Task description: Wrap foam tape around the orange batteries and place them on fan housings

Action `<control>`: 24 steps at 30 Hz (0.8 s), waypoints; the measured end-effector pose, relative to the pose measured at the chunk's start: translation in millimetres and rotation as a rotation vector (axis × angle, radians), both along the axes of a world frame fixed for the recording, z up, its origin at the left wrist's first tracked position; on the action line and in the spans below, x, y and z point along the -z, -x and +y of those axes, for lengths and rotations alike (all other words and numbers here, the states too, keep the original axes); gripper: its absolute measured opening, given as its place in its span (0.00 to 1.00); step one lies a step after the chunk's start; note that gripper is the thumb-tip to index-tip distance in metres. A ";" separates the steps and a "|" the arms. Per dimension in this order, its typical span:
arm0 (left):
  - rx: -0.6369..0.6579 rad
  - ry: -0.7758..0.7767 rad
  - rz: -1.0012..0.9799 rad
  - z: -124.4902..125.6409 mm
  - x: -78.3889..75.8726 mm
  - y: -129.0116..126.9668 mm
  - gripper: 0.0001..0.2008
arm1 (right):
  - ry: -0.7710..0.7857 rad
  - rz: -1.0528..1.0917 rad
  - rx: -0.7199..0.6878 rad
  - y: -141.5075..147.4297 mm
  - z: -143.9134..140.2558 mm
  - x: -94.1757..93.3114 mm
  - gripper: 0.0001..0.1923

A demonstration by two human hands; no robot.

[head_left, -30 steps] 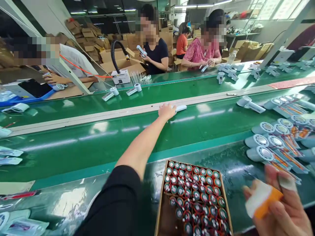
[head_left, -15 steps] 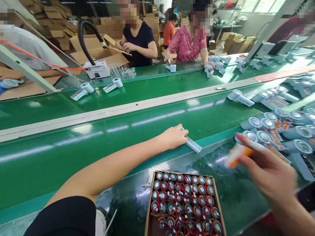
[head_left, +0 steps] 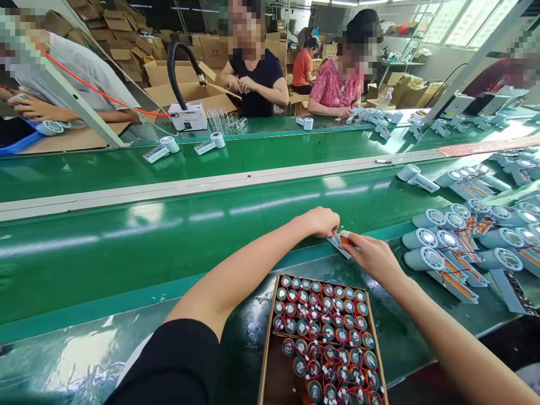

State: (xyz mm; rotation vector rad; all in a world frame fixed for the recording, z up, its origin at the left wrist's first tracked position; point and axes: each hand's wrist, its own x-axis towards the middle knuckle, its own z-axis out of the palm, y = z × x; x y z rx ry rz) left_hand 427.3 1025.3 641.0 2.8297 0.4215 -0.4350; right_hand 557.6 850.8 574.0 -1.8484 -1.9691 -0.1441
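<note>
My left hand (head_left: 324, 223) is closed around the round head of a light-blue handheld fan housing, mostly hidden under my fingers. Its open handle (head_left: 340, 246) points toward me at the edge of the green belt. Between the thumb and fingers of my right hand (head_left: 373, 257) is an orange battery (head_left: 345, 239), held right at that handle. Just below my hands stands a cardboard box (head_left: 270, 343) of upright batteries (head_left: 327, 320) with red wires and white plugs. The box's front left corner shows bare cardboard.
At right, several light-blue housings (head_left: 426, 259) with orange batteries in their handles crowd the metal bench. One housing (head_left: 417, 177) lies on the green belt (head_left: 189, 236). Beyond a pale divider (head_left: 248, 176), co-workers sit along a second belt, near a white machine (head_left: 188, 117) with a black hose.
My right hand has moved left with the orange battery, from beside the housings at right to the handle by my left hand. The camera view has shifted slightly.
</note>
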 end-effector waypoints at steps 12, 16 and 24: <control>-0.365 0.047 -0.218 -27.8 -4.1 -10.8 0.21 | 0.416 -0.168 0.055 20.3 34.1 -19.2 0.17; -0.337 0.049 -0.347 -45.1 -21.7 48.3 0.29 | 0.403 -0.172 0.032 9.3 25.6 -19.7 0.15; -0.681 -0.049 -0.525 -198.0 7.0 399.0 0.17 | 0.175 0.093 0.223 13.4 -14.8 -24.0 0.24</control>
